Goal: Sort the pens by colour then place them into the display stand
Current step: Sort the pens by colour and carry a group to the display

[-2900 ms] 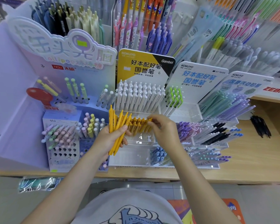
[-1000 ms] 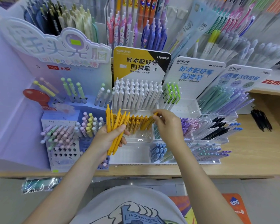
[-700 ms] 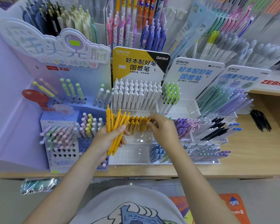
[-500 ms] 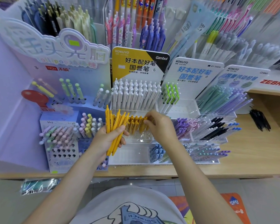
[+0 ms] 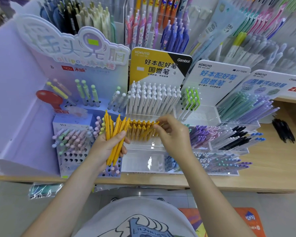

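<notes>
left hand [image 5: 109, 144] grips yellow pens [image 5: 116, 135] | right hand [image 5: 171, 132] pinches 1 pen (tip hidden) | risk: fanned bundle slipping, toppling row in tray [image 5: 142, 146]

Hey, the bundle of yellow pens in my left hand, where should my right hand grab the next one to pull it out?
Pinch the top end of one yellow pen from above with the right hand. The tops fan apart above the left hand, which grips the mid-barrels, so only the upper ends stand free. The rightmost pen, nearest the right hand, looks easiest.
</notes>
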`<state>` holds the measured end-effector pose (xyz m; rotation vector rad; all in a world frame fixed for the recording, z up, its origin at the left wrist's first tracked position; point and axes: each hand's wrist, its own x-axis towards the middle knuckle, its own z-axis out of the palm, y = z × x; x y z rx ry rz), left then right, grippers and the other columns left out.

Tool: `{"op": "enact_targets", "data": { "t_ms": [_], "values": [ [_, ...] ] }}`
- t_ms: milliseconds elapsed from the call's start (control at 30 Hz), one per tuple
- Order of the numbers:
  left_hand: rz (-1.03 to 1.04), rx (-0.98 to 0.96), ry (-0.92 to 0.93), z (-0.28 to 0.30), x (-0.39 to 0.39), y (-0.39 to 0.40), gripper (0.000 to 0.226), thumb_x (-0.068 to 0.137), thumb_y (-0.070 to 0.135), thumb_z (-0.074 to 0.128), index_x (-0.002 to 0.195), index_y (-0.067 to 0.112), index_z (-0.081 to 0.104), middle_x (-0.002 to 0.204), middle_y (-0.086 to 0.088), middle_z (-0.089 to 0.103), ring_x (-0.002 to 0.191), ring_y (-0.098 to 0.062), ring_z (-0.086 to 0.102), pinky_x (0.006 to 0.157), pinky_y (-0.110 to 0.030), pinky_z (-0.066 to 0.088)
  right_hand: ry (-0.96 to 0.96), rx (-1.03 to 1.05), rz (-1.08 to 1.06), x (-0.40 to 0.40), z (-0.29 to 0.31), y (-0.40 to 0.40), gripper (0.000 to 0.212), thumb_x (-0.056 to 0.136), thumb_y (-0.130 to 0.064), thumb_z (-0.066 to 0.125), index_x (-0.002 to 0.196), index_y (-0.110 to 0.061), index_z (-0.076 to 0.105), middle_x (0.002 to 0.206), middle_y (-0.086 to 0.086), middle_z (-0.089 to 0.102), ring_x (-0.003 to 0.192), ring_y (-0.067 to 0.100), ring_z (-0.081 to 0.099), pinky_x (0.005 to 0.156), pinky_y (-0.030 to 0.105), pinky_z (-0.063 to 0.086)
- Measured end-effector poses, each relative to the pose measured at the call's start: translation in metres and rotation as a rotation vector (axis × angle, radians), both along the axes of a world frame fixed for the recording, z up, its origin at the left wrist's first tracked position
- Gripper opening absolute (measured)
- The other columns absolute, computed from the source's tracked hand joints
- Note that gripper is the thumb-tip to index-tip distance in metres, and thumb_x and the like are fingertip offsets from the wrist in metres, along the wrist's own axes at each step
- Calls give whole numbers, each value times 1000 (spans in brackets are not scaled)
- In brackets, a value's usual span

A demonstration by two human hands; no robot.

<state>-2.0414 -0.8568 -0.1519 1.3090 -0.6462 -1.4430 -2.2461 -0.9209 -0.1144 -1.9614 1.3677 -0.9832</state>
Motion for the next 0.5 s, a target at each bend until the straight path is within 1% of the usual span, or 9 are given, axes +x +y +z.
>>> {"op": "enact_targets", "data": {
  "t_ms": [100,200,267,367,433,500],
  "values": [
    [29,26,7,-2,13,8,22,91,25,63,103,7,65,79,-9,72,51,-18,61,49,-28,52,7,7,24,18,-8,3,11,86,-14,74,96,-14,70,78,-3,66,73,9,61,71,33,54],
    [43,36,-18,-4,25,16,27,88,28,65,100,4,65,77,-8,71,50,-17,62,47,-26,51,-3,16,31,34,-11,6,12,87,-13,74,98,-10,70,76,-4,64,74,10,60,70,32,52],
    [57,38,-34,-5,31,20,19,94,23,62,98,5,65,74,-6,70,49,-16,61,46,-25,50,14,24,47,42,-11,8,12,88,-13,73,99,-9,70,75,-5,62,75,9,59,70,31,52],
    [59,31,-33,-6,35,23,12,98,17,58,97,8,65,72,-4,70,48,-14,60,46,-26,51,64,-4,61,49,-12,8,12,89,-14,71,100,-9,70,74,-8,59,69,8,56,67,33,52],
    [50,31,-26,-6,37,24,11,98,17,58,98,9,65,72,-4,70,49,-15,61,47,-27,52,93,-25,63,51,-11,8,12,89,-15,71,100,-9,69,72,-11,57,68,7,54,66,33,52],
    [38,30,-21,-6,39,24,12,97,19,59,100,9,65,74,-5,70,50,-16,61,49,-28,52,117,-29,65,52,-9,9,13,89,-15,71,101,-9,70,69,-18,53,67,6,52,65,34,52]
  ]
}}
